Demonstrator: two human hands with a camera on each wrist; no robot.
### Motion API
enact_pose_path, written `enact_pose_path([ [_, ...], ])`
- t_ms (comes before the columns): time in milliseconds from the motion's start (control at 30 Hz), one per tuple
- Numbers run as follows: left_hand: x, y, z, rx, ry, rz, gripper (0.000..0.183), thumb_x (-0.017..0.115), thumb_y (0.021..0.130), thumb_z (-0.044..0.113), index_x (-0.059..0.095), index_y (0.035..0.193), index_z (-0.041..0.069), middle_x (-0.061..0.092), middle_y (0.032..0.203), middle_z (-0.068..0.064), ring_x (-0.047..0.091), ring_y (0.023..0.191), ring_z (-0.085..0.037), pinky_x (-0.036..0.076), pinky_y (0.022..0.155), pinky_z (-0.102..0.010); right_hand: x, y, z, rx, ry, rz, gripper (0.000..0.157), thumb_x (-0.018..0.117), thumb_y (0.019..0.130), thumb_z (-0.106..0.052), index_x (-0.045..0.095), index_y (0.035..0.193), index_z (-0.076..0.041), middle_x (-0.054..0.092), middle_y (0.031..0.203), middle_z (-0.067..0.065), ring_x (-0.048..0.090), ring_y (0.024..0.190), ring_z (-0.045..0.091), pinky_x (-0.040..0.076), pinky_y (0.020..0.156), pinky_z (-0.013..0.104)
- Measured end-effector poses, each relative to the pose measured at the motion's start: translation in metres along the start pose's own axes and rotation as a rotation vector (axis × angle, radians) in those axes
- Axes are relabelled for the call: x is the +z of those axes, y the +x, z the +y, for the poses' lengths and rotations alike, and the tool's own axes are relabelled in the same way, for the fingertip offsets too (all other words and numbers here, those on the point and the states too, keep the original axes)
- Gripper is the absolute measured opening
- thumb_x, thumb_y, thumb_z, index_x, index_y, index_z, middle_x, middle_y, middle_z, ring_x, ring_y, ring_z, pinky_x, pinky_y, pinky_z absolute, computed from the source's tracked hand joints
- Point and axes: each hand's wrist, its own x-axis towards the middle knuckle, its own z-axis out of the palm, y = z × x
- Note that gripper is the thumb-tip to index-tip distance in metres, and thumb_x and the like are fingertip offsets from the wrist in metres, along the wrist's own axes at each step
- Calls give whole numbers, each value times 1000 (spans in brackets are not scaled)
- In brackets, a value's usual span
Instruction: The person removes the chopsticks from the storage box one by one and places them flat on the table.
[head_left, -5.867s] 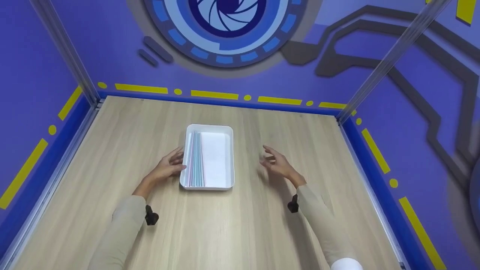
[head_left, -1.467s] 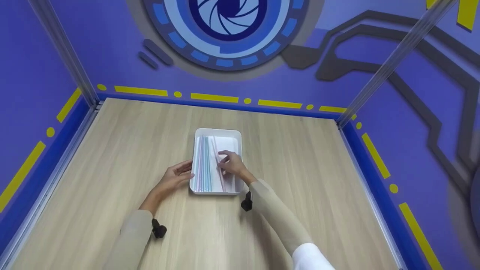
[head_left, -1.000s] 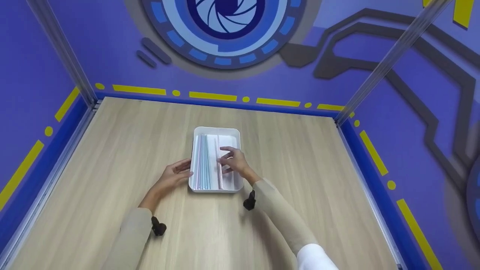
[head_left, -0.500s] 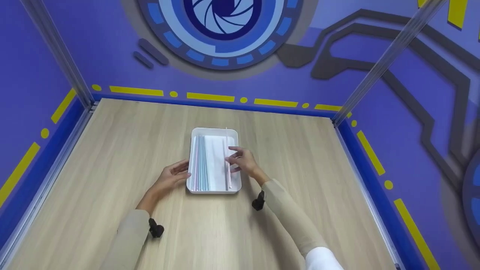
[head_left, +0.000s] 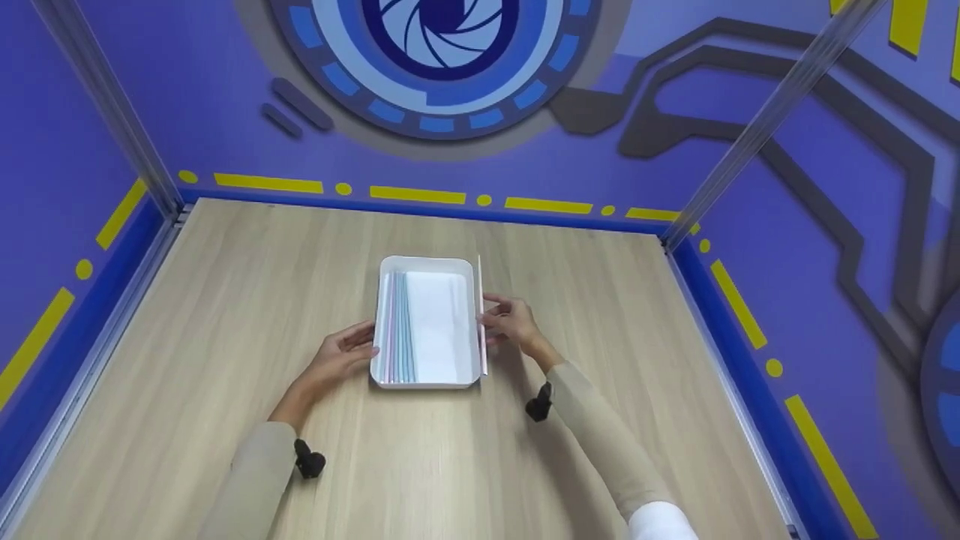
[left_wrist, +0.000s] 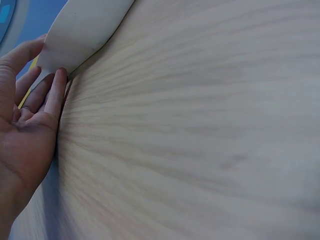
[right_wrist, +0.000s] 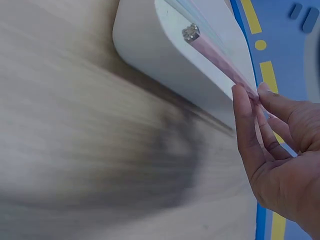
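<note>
A white rectangular tray (head_left: pixel 442 330) stands on the table, with several slim pink and light-blue pencils (head_left: pixel 400 330) lying lengthwise along its left side. My left hand (head_left: pixel 341 355) is at the tray's left wall; its fingers and thumb touch the outside, the fingers fairly straight. In the right wrist view my right hand (right_wrist: pixel 287 145) pinches a pink pencil (right_wrist: pixel 222 62) between thumb and fingertips. This pencil has a sparkling, gem-like silver end and points lengthwise, just outside the tray's right wall in the head view. It is held above the table.
The light wooden table (head_left: pixel 375 465) extends on all sides of the tray. Blue printed walls (head_left: pixel 225 97) close off the back and both sides. Metal corner posts (head_left: pixel 772 127) rise at the back corners. Each wrist carries a small black camera (head_left: pixel 309 459).
My right hand reached into the tray, took a pink pencil from the group, and carried it rightward past the right wall. My left hand stayed at the tray, which had shifted slightly right earlier.
</note>
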Motion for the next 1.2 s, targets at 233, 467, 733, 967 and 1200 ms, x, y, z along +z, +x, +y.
enact_pose_path([
  [233,-1,-3,1,-1,-35,-2,67,69,98,13,38,156,2,43,159,-21,39,150,-36,45,116,-25,-12,-2,11,13,-42,5,55,74,92,-2,55,143,3,66,94,9,71,68,13,66,74,47],
  [467,-1,-3,1,2,-48,-3,68,70,97,12,38,156,1,42,159,-23,38,150,-38,48,108,-16,-14,-1,17,27,-111,4,54,74,92,-4,57,143,0,68,95,10,70,72,14,67,71,45],
  [733,-1,0,1,27,-52,-4,66,70,96,10,40,155,1,45,157,-23,41,148,-38,49,108,-17,-4,2,24,28,-152,39,52,76,89,0,60,138,2,70,99,17,71,74,18,67,68,39],
  [967,0,0,-1,17,-40,-2,67,71,96,14,41,155,2,46,156,-23,42,147,-38,49,108,-18,1,6,35,51,-178,40,48,75,89,1,64,136,-1,69,101,13,65,74,13,63,62,26],
  [1200,-1,1,-1,20,-80,-2,67,71,96,10,40,154,0,45,156,-25,41,147,-39,50,105,-16,6,8,38,73,-192,43,50,73,89,5,64,137,-3,72,95,12,67,69,14,65,57,30],
])
